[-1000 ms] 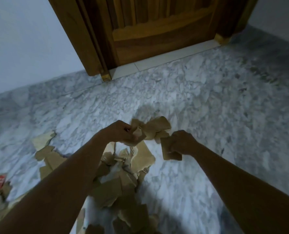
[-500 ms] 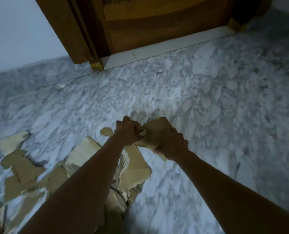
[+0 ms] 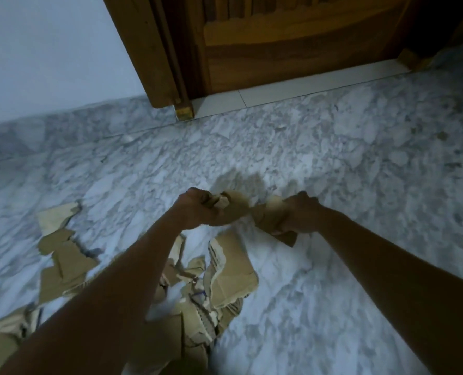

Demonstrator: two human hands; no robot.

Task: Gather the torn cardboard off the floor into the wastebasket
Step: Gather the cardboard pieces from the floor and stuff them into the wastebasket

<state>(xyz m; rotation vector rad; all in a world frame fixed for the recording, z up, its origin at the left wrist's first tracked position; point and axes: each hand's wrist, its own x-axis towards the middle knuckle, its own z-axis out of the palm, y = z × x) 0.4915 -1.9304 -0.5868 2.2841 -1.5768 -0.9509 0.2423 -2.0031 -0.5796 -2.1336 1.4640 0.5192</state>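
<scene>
A brown cardboard piece (image 3: 254, 212) is stretched between both hands above the marble floor. My left hand (image 3: 198, 209) is closed on its left end, and my right hand (image 3: 302, 213) is closed on its right end, a scrap hanging below the fist. Under my left arm lies a heap of torn cardboard (image 3: 225, 277), corrugated edges showing. More flat torn pieces (image 3: 62, 255) are scattered at the left. No wastebasket is in view.
The grey-white marble floor (image 3: 360, 171) runs to a wooden door (image 3: 292, 44) with a pale threshold strip at the back. A white wall (image 3: 49, 50) with a marble skirting stands at the back left.
My hands, pressed together half a second ago, have drawn apart, spreading the cardboard piece between them. The view has shifted slightly toward the door.
</scene>
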